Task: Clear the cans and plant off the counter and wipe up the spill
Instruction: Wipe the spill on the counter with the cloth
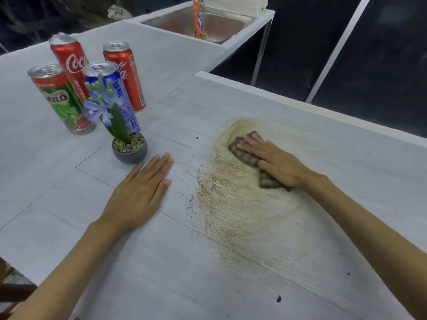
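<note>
Brown spill [242,211] smeared in streaks over the right half of the table [138,269], running from the far patch under the cloth [245,155] down toward the near edge. Dark crumbs [279,298] scattered at its fringes.

Cloth at the spill's far end, long axis diagonal, far-left to near-right. Right hand [277,161] flat on top of it, fingers straight and pressing, not curled around it. Most of the streaks nearer the body than the cloth and slightly left of it, so probably a pull back toward the near edge next, the right hand far better placed for that.

Left hand [141,195] just left of the spill, palm down on bare table, fingers straight and together, holding nothing.

Plant [108,105] near the left fingertips but apart from them, well clear of the spill. Pot [129,155] filled with pebbles [129,144], blue flowers and green leaves rising from them.

Four cans [57,95] upright in a tight cluster behind the plant: two red, one blue, one green and red. Full or empty: cannot tell.

Clearing apparently done, wiping under way.

Sink [231,21] at the far end, an orange packet [198,19] leaning inside.
</note>
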